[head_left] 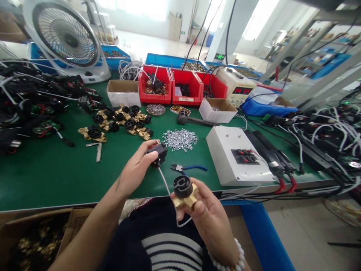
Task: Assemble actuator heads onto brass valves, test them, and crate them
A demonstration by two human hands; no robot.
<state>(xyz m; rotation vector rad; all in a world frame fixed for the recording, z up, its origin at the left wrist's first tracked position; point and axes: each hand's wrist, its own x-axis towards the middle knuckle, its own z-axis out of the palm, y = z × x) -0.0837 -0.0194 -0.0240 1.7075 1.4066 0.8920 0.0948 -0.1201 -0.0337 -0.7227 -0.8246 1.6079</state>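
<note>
My left hand (139, 165) is closed around a small black part (158, 151) with a white wire (166, 186) trailing from it, held just above the front of the green table (50, 173). My right hand (204, 214) grips a brass valve body with a black round cap (183, 192), held over my lap near the table edge. The white wire runs down between both hands. Blue-handled pliers (188, 168) lie on the table just beyond my hands.
Several brass valves with black caps (124, 120) and a pile of metal clips (180, 139) lie mid-table. Red bins (169, 86), cardboard boxes, a white test box (237, 158), a power supply (238, 84), a fan (66, 37) and tangled cables surround them. A carton of brass parts (34, 241) sits lower left.
</note>
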